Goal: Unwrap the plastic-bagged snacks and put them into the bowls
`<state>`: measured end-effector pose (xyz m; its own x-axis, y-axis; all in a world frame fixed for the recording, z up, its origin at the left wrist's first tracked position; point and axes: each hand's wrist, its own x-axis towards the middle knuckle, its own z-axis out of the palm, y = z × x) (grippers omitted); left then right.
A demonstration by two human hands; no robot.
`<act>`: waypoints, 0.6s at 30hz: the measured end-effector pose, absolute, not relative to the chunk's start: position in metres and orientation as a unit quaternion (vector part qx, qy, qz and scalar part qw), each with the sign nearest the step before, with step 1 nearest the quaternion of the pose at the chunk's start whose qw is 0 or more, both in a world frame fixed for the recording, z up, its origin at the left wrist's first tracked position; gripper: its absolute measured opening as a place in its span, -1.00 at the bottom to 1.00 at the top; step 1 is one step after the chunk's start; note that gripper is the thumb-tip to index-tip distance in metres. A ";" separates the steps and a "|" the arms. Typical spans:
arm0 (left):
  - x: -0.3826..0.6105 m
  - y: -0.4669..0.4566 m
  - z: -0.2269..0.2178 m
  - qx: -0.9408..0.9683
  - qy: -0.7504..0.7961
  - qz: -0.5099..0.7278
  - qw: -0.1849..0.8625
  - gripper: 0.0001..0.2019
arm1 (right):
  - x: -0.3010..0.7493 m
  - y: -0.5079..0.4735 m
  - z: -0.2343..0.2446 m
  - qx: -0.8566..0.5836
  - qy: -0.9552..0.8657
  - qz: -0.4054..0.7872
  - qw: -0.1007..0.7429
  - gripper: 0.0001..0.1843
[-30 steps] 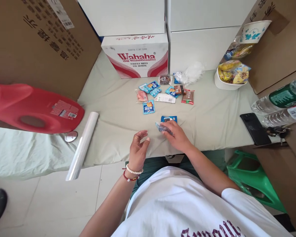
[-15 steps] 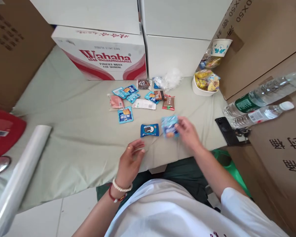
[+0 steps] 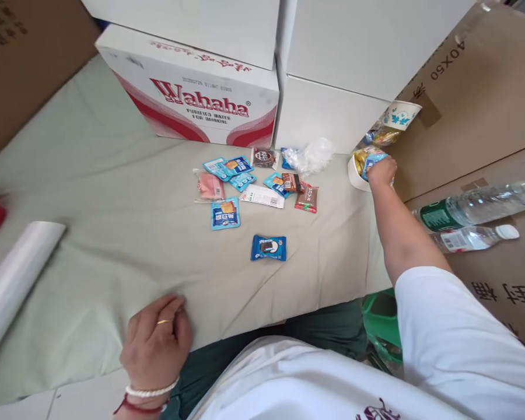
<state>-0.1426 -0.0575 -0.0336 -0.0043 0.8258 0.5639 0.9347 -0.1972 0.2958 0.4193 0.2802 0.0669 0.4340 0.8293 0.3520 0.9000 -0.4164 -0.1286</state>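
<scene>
My right hand [image 3: 380, 171] reaches out to the white bowl [image 3: 354, 175] of snack packets at the right and is closed on a blue snack packet [image 3: 370, 159] over it. My left hand [image 3: 157, 341] rests palm down on the pale green cloth [image 3: 91, 233] near the front edge, fingers curled, holding nothing. One blue cookie packet [image 3: 268, 247] lies alone in the middle of the cloth. Farther back lie several small snack packets [image 3: 245, 181], blue, pink, white and brown.
A Wahaha water carton [image 3: 192, 96] and white boxes [image 3: 341, 64] stand at the back. Brown cartons [image 3: 472, 87] rise at right with two water bottles [image 3: 476, 219] lying on one. A paper cup [image 3: 400, 114], crumpled plastic [image 3: 310, 154], a film roll [image 3: 13, 280] and a green stool [image 3: 380, 321] are around.
My right hand carried the blue packet from the middle of the cloth over to the white bowl. My left hand dropped down onto the cloth's front edge. The view shifted left and up.
</scene>
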 end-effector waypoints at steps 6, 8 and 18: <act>-0.135 -0.056 -0.033 -0.714 -0.607 -0.328 0.118 -0.74 | 0.408 0.267 0.070 -0.879 -0.433 -0.169 0.105 -0.49; -0.135 -0.056 -0.031 -0.714 -0.605 -0.330 0.125 -0.73 | 0.406 0.251 0.069 -0.849 -0.465 -0.227 0.106 -0.59; -0.134 -0.056 -0.028 -0.719 -0.602 -0.322 0.129 -0.72 | 0.436 0.217 0.008 -0.802 -0.582 -0.131 0.031 -0.61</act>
<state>-0.1343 -0.0561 -0.0280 0.0678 0.7825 0.6189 0.9490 -0.2419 0.2020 0.4362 0.2174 0.0076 0.2883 0.9254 0.2461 0.9416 -0.3207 0.1027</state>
